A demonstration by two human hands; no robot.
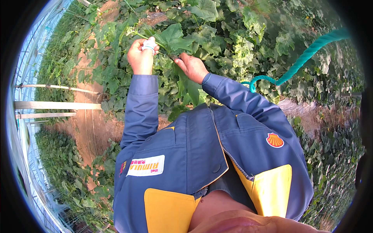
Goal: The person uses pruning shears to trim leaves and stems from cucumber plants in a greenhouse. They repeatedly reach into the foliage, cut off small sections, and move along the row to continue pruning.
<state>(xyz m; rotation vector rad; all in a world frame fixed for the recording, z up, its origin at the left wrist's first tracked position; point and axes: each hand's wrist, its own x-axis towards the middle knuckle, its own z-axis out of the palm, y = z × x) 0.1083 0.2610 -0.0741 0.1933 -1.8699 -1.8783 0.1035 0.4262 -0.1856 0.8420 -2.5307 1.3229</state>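
Note:
A green vine stem (159, 44) with a broad leaf (174, 39) runs slantwise between my two hands. My left hand (142, 56) pinches the stem below its pale growing tip (130, 30). White string or tape (149, 46) lies bunched about the fingers of this hand; how it is fastened cannot be told. Lower along the stem and to the right, my right hand (193, 67) has its fingers closed at the stem by the leaf's base. Something small and dark shows at its fingertips, but whether it is a tool or part of the plant is unclear.
Dense leafy vines (215, 43) surround my hands. A thick teal rope (303, 59) hangs at the right. A bare earth path (87, 128) lies left, beside pale poles (58, 105) and a plastic-covered greenhouse wall (29, 78). Thin strings rise among the plants.

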